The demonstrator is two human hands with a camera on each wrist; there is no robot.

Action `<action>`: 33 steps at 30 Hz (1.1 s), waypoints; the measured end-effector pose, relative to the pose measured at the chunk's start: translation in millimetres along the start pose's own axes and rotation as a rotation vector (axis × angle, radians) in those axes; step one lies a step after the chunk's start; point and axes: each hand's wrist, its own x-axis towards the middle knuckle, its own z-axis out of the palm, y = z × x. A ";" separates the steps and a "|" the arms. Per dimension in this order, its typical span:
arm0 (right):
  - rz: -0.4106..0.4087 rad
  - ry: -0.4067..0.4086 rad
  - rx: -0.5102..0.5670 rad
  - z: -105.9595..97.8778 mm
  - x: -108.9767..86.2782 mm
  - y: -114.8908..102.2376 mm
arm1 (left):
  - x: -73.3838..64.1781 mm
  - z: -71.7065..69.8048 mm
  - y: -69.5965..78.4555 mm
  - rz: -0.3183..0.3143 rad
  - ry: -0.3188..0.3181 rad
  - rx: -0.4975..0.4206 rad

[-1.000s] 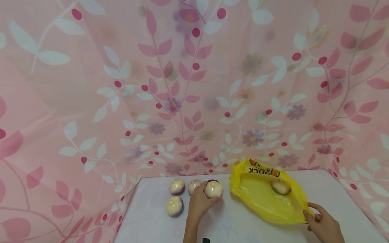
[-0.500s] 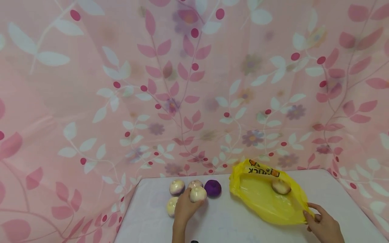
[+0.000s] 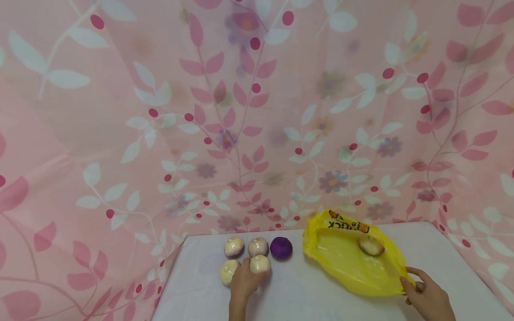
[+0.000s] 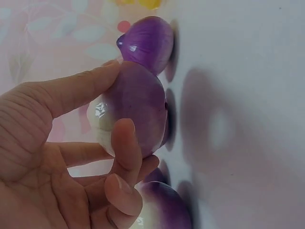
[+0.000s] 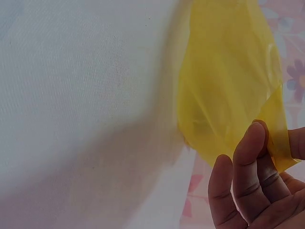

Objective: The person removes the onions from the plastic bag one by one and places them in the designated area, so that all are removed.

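Observation:
My left hand (image 3: 244,281) holds a glossy cream-and-purple onion (image 3: 260,265) between thumb and fingers, close over the table. In the left wrist view the held onion (image 4: 138,105) shows its purple side, with the thumb on its upper edge. Beside that hand sit a front-left onion (image 3: 228,273), a back-left onion (image 3: 234,246), a pinkish onion (image 3: 258,246) and a deep purple onion (image 3: 281,248). My right hand (image 3: 427,296) pinches the rim of a yellow plastic bag (image 3: 341,272), its mouth held wide. Another onion (image 3: 371,245) lies inside the bag.
A white-covered table (image 3: 313,303) carries everything, the onions at its left and the bag at its right. Right behind the far edge hangs a pink leaf-patterned curtain (image 3: 257,133).
My left hand has carried its onion leftward and then slightly down, away from the purple onion, which has come into full view. The right hand and bag have stayed put.

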 end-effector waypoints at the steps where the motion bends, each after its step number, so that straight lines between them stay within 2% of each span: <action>1: -0.001 0.003 0.000 0.0 0.1 -0.2 | -0.5 1.1 -0.9 -0.003 0.001 0.014; 7: -0.003 0.009 0.012 0.1 0.4 -0.8 | -4.0 5.5 -5.1 -0.002 0.036 0.075; 15: -0.003 0.005 0.013 0.6 0.2 0.1 | -6.8 9.3 -8.8 -0.021 0.023 0.098; 20: 0.001 0.002 0.010 0.8 0.6 1.5 | -8.6 10.3 -9.7 -0.010 0.053 0.131; 23: 0.010 -0.002 0.014 1.0 1.1 1.9 | -11.4 8.5 -7.3 -0.037 0.076 0.150; 27: 0.019 -0.003 0.021 1.3 1.5 2.4 | -15.0 2.8 -1.2 -0.074 0.076 0.173; 33: 0.029 -0.014 0.026 2.3 2.1 3.4 | -18.0 -6.1 6.3 -0.063 0.098 0.218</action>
